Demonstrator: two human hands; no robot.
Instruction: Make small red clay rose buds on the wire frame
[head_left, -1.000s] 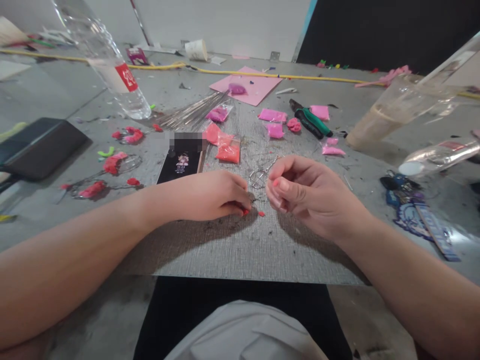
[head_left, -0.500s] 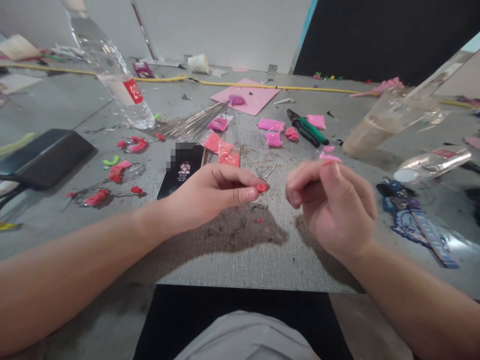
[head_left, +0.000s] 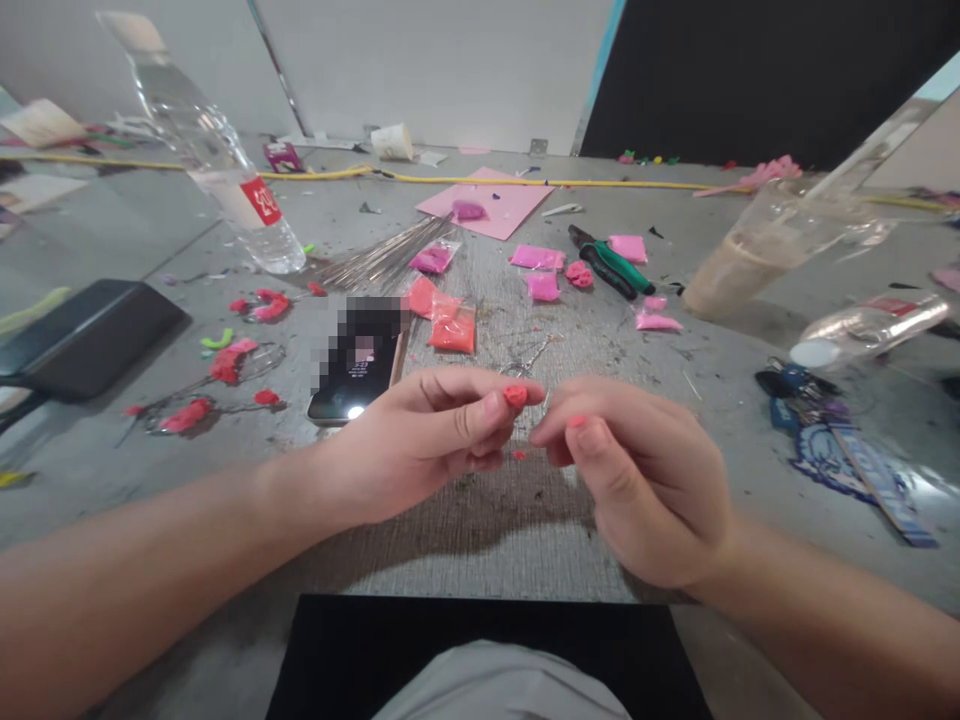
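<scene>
Between thumb and forefinger, my left hand pinches a small red clay rose with a folded surface. Close on its right, my right hand is closed in a pinch on a tiny red clay piece. The fingertips of both hands almost meet. Behind them a thin twisted wire lies on the table. Packets of soft clay lie beyond: an orange-red packet and a pink packet. A red crumb rests below the hands.
A phone lies behind my left hand. Wire pieces with red clay are at left, near a water bottle. Green-handled pliers, a cup of brown drink and keychains are at right. Loose wires lie farther back.
My right hand has come left and lower, closer to the clay rose in my left hand. The rose has turned a little. The phone's flash-like light now shows beside my left hand.
</scene>
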